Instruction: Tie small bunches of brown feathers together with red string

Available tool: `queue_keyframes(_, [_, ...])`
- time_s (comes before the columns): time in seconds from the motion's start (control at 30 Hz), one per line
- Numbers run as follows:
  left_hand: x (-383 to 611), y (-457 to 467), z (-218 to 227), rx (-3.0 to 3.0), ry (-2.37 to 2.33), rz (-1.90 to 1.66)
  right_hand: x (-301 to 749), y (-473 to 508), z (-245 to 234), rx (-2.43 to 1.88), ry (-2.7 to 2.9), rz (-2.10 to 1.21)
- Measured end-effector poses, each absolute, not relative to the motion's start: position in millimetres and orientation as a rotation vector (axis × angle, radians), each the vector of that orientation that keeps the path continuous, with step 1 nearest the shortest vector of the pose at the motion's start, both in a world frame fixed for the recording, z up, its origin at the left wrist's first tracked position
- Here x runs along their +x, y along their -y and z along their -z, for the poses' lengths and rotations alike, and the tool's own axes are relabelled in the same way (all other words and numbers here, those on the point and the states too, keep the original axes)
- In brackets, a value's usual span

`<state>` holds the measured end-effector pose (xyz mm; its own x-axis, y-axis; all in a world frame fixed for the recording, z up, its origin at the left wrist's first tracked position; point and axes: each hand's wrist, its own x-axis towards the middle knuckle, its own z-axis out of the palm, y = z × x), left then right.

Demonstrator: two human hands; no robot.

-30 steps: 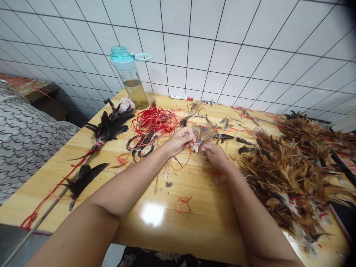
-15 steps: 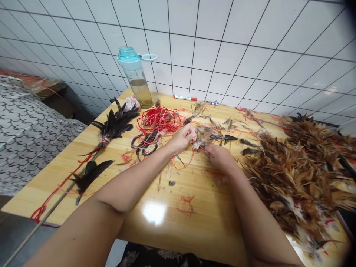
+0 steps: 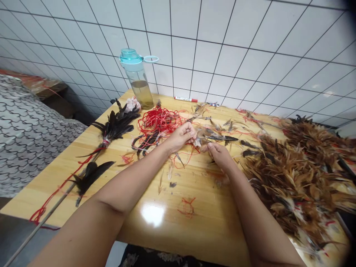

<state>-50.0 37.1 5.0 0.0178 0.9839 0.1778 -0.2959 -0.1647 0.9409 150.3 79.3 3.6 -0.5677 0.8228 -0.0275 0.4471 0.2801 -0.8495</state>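
Observation:
Over the middle of the wooden table, my left hand (image 3: 183,136) is closed in a pinch at the pale end of a small bunch of feathers (image 3: 198,142). Red string (image 3: 191,157) loops down below it onto the wood. Just to the right, my right hand (image 3: 219,154) has thumb and fingers pressed together on a light brown feather (image 3: 204,148) beside the bunch. My fingers partly cover both. Behind the hands lie loose dark feathers (image 3: 225,138). A tangled heap of red string (image 3: 158,120) lies beyond my left hand, with black-handled scissors (image 3: 144,142) near it.
At the left, a stick (image 3: 50,214) with black feathers (image 3: 114,124) tied to it overhangs the table edge. A water bottle (image 3: 141,87) and red marker (image 3: 185,99) stand near the tiled wall. Brown feathers (image 3: 292,178) pile up at the right.
My right hand has turned and lifted a little, and a light brown feather now shows at its fingertips. My left hand has stayed almost in place, still pinched at the bunch.

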Motion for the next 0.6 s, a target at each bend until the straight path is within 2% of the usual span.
queue_keyframes(0.13, [-44, -29, -12, 1.381, -0.866, -1.353, 143, -66, -11, -1.023, 1.797, -1.776])
queue_keyframes(0.27, [-40, -22, -19, 1.613, -0.887, -1.227, 141, -62, -15, -0.929, 1.552, -2.071])
queue_keyframes(0.43, [-37, -20, -24, 1.769, -0.976, -1.203, 143, -69, -8, -0.854, 1.308, -2.135])
queue_keyframes(0.6, [-37, -22, -23, 1.606, -1.101, -1.4, 145, -75, -9, -0.753, 1.133, -2.121])
